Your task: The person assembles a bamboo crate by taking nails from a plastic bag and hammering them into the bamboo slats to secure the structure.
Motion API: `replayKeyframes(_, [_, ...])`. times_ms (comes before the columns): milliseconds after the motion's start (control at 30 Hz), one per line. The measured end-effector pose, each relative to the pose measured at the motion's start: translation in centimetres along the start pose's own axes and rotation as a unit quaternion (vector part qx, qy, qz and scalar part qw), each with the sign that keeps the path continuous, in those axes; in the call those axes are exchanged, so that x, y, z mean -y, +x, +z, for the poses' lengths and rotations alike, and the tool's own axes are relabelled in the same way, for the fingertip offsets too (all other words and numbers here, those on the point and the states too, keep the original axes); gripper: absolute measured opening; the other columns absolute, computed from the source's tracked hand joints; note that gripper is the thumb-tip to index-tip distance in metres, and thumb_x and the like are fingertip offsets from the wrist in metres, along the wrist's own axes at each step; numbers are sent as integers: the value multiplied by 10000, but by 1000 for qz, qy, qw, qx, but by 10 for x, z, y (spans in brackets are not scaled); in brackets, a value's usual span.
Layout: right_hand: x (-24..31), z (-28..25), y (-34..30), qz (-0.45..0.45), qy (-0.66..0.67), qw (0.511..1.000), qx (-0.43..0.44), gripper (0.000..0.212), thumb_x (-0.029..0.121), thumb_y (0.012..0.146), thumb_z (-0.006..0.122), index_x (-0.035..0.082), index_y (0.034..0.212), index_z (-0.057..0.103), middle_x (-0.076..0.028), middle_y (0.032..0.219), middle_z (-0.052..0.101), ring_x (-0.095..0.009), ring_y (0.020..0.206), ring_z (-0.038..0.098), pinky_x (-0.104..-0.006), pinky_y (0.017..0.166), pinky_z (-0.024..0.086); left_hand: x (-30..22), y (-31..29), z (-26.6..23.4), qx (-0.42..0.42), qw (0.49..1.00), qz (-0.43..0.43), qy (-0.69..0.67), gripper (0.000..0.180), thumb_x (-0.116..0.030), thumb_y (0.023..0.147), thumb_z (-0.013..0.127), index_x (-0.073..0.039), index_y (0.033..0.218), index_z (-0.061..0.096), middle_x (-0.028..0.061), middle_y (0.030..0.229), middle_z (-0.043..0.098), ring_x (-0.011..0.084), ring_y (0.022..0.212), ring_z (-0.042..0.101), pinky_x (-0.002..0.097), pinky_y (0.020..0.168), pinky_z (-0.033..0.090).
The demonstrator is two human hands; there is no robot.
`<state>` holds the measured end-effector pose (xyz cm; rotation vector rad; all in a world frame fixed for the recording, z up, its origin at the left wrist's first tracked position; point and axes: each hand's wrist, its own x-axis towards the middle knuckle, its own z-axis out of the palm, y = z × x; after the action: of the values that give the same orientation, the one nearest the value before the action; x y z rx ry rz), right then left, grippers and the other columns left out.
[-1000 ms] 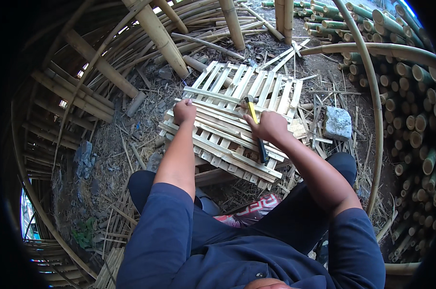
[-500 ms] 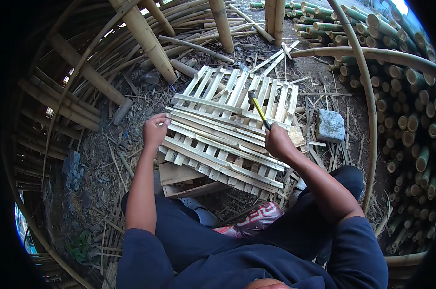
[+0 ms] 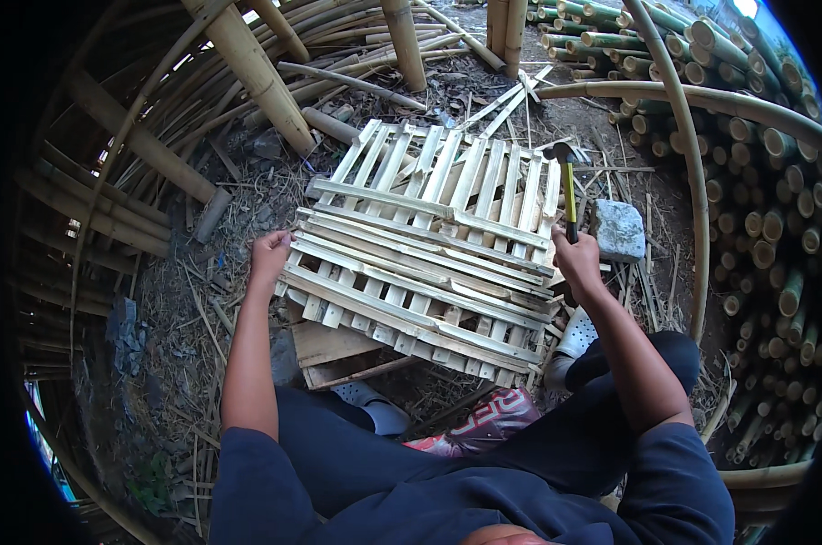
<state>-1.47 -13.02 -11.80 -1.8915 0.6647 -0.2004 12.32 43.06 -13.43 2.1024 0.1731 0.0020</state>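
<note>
A flat frame of pale bamboo slats (image 3: pixel 447 211) lies in front of me, with several loose-looking strips (image 3: pixel 402 247) laid side by side across its crosspieces. My left hand (image 3: pixel 270 256) is closed at the left ends of these strips, its fingertips pinching one bamboo strip. Wrapped round the grip of a hammer (image 3: pixel 569 195) with a yellow and black handle is my right hand (image 3: pixel 577 258), beside the strips' right ends. The hammer stands nearly upright, its dark head pointing away from me. Whether the right fingers also touch the strips, I cannot tell.
Wooden boards (image 3: pixel 334 345) sit beneath the frame. A pale stone block (image 3: pixel 618 230) rests to the right. Cut bamboo poles (image 3: pixel 765 227) are stacked at far right. Bamboo posts (image 3: pixel 252 77) stand at far left. A printed red and white sack (image 3: pixel 493 420) lies between my legs.
My right hand has moved right with the hammer, from over the slats to their right ends, and the hammer has swung more upright. My left hand stays at the left ends.
</note>
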Motion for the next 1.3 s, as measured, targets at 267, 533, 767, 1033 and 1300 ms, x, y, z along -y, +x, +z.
replayKeyframes(267, [-20,-9,-41,83,-81,991,69,445,362,909,779,35,660,609,-25,616,590,-119,548,514,-372,527,421,10,12,-4,35,999,-16,24,180,-133,1025,638,-22,956,762,-26,775,677,49,651,530,252,598,425])
replayKeyframes(533, [-7,-12,-55,58,-188,975,107,473,389,888,814,2,700,619,-47,585,580,-148,516,520,-402,526,435,20,20,-1,29,999,-11,37,186,-140,978,686,7,1035,785,-12,872,730,72,757,594,279,712,490])
replayKeyframes(767, [3,-17,-59,22,-214,958,187,523,463,889,775,-15,695,687,-131,595,631,-234,560,644,-434,610,509,26,21,17,-53,985,51,153,168,-256,922,728,-151,1011,824,83,911,791,199,850,736,353,767,541])
replayKeyframes(1033, [9,-13,-65,51,-175,960,213,556,483,876,803,-1,678,615,-74,637,607,-165,567,569,-408,573,475,14,4,27,-123,965,19,230,198,-384,932,700,-241,1004,818,95,938,781,300,875,740,418,763,548])
replayKeyframes(1300, [-2,-25,-63,35,-145,964,222,543,468,882,810,35,675,556,-35,627,560,-138,548,484,-403,543,419,-26,-3,34,-107,971,-6,215,217,-389,946,685,-226,1003,816,103,955,782,314,893,743,414,760,551])
